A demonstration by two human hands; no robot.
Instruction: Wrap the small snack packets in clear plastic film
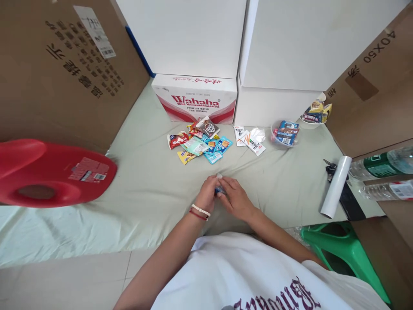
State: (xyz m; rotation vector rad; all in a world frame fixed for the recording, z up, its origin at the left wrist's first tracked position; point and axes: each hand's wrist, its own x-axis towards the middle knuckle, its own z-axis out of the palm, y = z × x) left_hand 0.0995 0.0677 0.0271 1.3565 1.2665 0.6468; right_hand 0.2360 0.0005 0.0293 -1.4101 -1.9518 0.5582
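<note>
My left hand [207, 192] and my right hand [238, 199] meet over the cloth near the table's front edge. Between them is a small dark blue packet [220, 190] with a whitish, see-through part at its top. Fingers of both hands are closed around it and cover most of it, so its kind is hard to make out. Beyond the hands lies a loose pile of snack packets [196, 146] in yellow, red, brown and light blue. To its right are white snack sachets [253, 143] beside a clear plastic bowl [282, 144] of blue packets.
A Wahaha water carton [196, 101] and white boxes [271, 105] stand along the back. On the left is a large red detergent jug [97, 172]. A white roll [336, 187], keys [330, 168] and plastic bottles [383, 167] lie right. A white bowl [311, 125] holds more snacks.
</note>
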